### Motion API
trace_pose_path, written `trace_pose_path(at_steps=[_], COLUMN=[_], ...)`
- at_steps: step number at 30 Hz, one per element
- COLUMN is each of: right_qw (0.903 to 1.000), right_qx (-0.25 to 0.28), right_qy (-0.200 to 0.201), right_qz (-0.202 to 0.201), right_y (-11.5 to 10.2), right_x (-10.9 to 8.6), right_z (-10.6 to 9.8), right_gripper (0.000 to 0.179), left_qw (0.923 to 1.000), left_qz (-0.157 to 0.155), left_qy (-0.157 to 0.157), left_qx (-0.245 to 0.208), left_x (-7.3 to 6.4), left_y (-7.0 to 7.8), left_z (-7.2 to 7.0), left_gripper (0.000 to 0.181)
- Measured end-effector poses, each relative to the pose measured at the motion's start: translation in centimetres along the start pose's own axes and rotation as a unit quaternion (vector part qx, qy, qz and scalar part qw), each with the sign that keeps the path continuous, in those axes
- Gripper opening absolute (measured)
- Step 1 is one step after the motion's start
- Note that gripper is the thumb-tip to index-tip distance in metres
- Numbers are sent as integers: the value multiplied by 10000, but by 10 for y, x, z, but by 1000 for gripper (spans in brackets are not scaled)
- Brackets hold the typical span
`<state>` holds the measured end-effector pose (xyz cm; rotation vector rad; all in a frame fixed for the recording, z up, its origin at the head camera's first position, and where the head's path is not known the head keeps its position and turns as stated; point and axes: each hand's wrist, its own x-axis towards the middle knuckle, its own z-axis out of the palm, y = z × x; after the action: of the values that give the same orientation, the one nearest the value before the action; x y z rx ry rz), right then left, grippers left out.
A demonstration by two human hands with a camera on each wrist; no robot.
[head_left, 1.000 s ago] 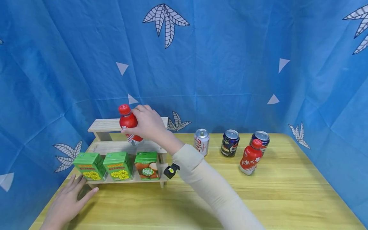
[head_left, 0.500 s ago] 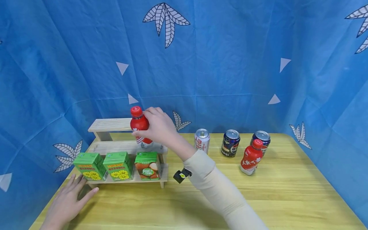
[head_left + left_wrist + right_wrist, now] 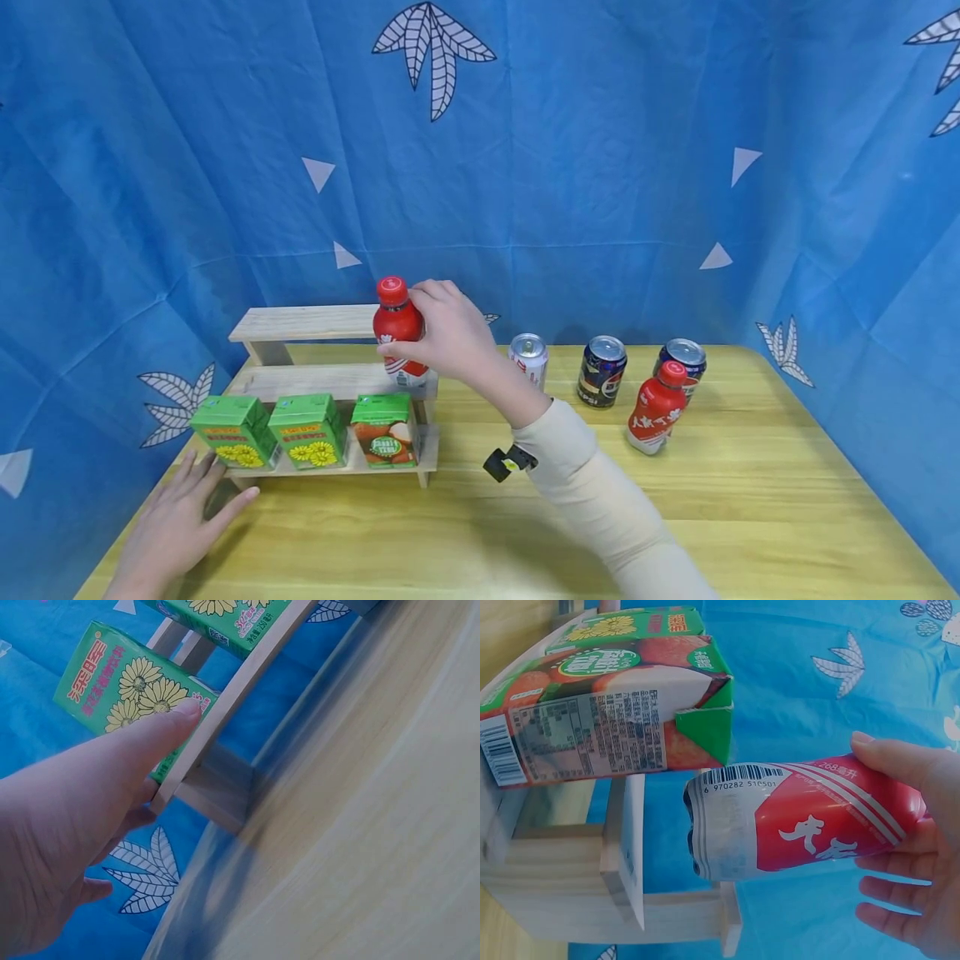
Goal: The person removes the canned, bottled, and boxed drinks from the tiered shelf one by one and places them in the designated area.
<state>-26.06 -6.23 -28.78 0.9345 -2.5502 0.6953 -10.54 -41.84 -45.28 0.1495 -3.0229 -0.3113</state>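
Observation:
My right hand (image 3: 453, 329) grips a red plastic drink bottle (image 3: 397, 321) by its upper part, over the right end of the wooden rack's middle board (image 3: 300, 382). In the right wrist view the bottle's pale base (image 3: 724, 825) hangs apart from the rack, and the thumb and fingers lie on opposite sides of it. My left hand (image 3: 176, 521) is at the rack's lower left corner. In the left wrist view its thumb lies over the front of a green drink carton (image 3: 135, 682) with yellow flowers; the other fingers are partly hidden.
Along the bottom board stand a second flowered carton (image 3: 306, 433) and a carton with brown fruit (image 3: 384, 431). To the right on the wooden table are a white Coca-Cola can (image 3: 528, 358), a dark Pepsi can (image 3: 602, 372), another dark can (image 3: 684, 354) and a second red bottle (image 3: 655, 408).
My right hand has carried the red bottle rightward along the rack, from near its middle to its right end. The left hand stays in place.

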Motion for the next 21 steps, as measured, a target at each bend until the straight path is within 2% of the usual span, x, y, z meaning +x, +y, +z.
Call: trace_pose_path(at_steps=[9, 21], right_qw=[9998, 9997], right_qx=[93, 28], right_qy=[166, 245], right_qz=[-50, 61], right_y=[14, 36], right_x=[-17, -42], right_z=[-10, -22], right_gripper=[62, 64], left_qw=[10000, 9999], left_qz=[10, 32], left_qy=[-6, 86], left_qx=[-27, -83], left_x=[-1, -2], left_y=[0, 1], left_z=[0, 2], left_gripper=[88, 86])
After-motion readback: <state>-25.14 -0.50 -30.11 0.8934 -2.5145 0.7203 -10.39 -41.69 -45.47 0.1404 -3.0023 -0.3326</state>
